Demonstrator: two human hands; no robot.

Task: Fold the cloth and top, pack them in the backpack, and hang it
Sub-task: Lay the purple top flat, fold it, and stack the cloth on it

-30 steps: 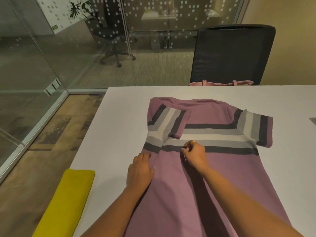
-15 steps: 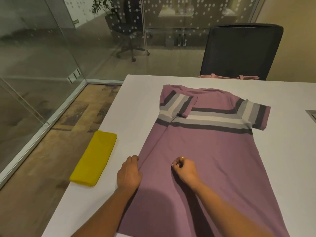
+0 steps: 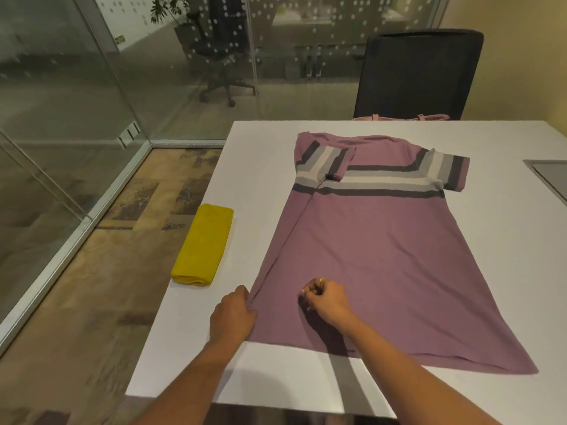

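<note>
A purple top (image 3: 383,256) with grey and white chest stripes lies flat on the white table (image 3: 260,167), its left side and sleeve folded inward. My left hand (image 3: 233,314) sits at the folded left edge near the hem, fingers curled onto the fabric. My right hand (image 3: 325,299), wearing a ring, pinches the top a little to the right, fingers curled. A folded yellow cloth (image 3: 204,245) lies at the table's left edge. Only the top rim of a pink backpack (image 3: 402,118) shows on the seat beyond the far edge.
A black office chair (image 3: 417,75) stands behind the table. Glass walls (image 3: 76,87) enclose the room on the left and back. A grey inset panel (image 3: 549,176) sits at the table's right edge. The floor lies left of the table.
Both hands have slid along the folded left side from the striped chest band down to near the hem. The view has pulled back, showing the whole yellow cloth.
</note>
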